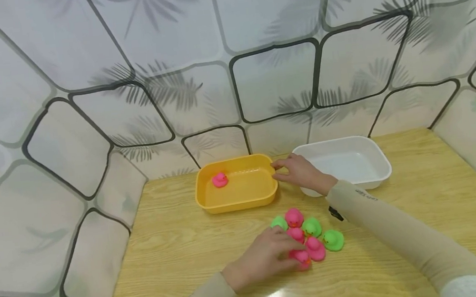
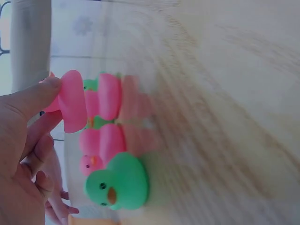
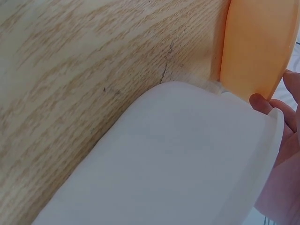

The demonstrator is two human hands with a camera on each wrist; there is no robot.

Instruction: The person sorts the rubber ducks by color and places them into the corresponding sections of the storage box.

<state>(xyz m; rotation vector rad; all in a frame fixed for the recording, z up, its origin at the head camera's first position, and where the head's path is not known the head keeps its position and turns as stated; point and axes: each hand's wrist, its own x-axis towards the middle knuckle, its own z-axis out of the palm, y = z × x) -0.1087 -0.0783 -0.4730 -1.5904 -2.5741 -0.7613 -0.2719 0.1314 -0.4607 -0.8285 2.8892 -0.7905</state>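
My left hand (image 1: 265,256) pinches a pink rubber duck (image 2: 74,103) between thumb and fingers, just above the tabletop. Close by stand other pink ducks (image 1: 294,217) and several green ducks (image 1: 334,240), partly hidden behind the hand in the head view. At the yellow tray's right end, my right hand (image 1: 300,171) reaches across the white tray's corner and holds the rim with its fingertips. That yellow tray (image 1: 235,206) contains one pink duck (image 1: 220,180) near its left end. In the right wrist view, the fingers (image 3: 260,103) meet the tray's outer wall and rim.
Right of the yellow tray stands a white tray (image 1: 342,162), under the right forearm and hand. Both trays are near the back of the wooden table (image 1: 174,250), against a patterned cloth wall (image 1: 198,95). More cloth rises at the left and right sides.
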